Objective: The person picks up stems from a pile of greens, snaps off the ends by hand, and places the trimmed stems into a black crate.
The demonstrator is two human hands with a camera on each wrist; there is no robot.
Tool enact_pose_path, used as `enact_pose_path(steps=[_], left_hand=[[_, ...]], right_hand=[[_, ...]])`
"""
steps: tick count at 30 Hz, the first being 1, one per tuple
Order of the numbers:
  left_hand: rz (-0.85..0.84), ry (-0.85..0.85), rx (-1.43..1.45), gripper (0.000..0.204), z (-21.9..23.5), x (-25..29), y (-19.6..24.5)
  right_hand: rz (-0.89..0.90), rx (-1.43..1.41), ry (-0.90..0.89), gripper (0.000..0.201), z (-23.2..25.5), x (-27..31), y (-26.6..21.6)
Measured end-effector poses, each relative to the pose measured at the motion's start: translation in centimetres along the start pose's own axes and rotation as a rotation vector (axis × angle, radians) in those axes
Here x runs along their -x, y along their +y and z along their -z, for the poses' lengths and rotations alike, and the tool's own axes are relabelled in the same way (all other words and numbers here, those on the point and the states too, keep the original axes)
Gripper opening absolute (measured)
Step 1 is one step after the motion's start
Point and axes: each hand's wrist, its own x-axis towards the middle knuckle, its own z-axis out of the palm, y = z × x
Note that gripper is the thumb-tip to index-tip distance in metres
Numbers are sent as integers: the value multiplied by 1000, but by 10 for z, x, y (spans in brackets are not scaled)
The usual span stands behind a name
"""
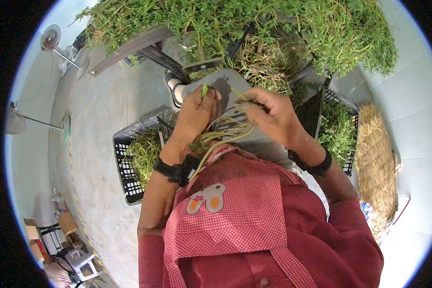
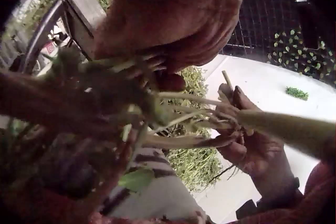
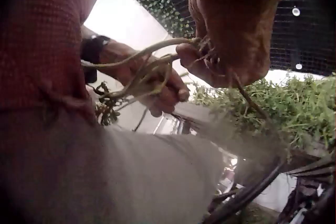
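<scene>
Over the person's lap, a loose bunch of long pale-green plant stems stretches between the two hands, and some of it lies against the red checked apron. The right hand pinches the stems at one end, where thin dark roots show beside its fingers in the right wrist view. Across from it, the left hand has its fingers curled round part of the greenery, and a short green tip pokes up by its thumb. Blurred leaves hang near the left hand in its wrist view.
A big heap of leafy plants covers the table ahead. Dry, tangled stems lie below it. Black crates of greens stand at left and right. A straw bundle leans at the right wall; a white stool is lower left.
</scene>
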Motion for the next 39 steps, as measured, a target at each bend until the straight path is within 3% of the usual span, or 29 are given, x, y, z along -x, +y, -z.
enact_pose_path(steps=[5,8,10,11,13,14,15,17,19,21,23,25,27,33,39], left_hand=[[-239,-12,74,28,-4,-3,-12],[-191,65,203,24,4,0,-9],[1,7,335,20,10,1,-8],[-1,7,334,20,10,2,-6],[-134,-131,0,17,4,5,2],[-89,-201,185,12,-3,5,-1],[-93,-202,185,12,-7,3,-2],[-332,-282,120,20,-13,0,-3],[-377,-260,59,29,-15,5,8],[-153,-409,284,31,-16,8,11],[-67,-429,262,30,-12,10,16],[18,-449,240,29,-8,14,27],[209,-529,139,27,-6,17,38],[-84,-579,65,24,-14,9,15],[31,-565,-62,22,-12,16,32]], right_hand=[[-141,-71,-6,21,18,4,14],[-125,-107,45,19,27,9,20],[-70,-132,53,17,34,10,24],[-68,-132,54,17,35,10,25],[42,-116,99,16,37,9,28],[44,-114,103,16,39,9,26],[13,-96,81,16,40,10,23],[-16,-76,58,16,41,10,19],[53,-60,57,16,41,10,18],[56,-85,51,16,38,9,17],[58,-111,46,15,38,10,15],[-95,-198,-29,16,41,11,11],[-83,-169,-32,16,39,10,10],[10,-78,-17,17,35,7,10],[16,-3,25,17,32,10,18]])
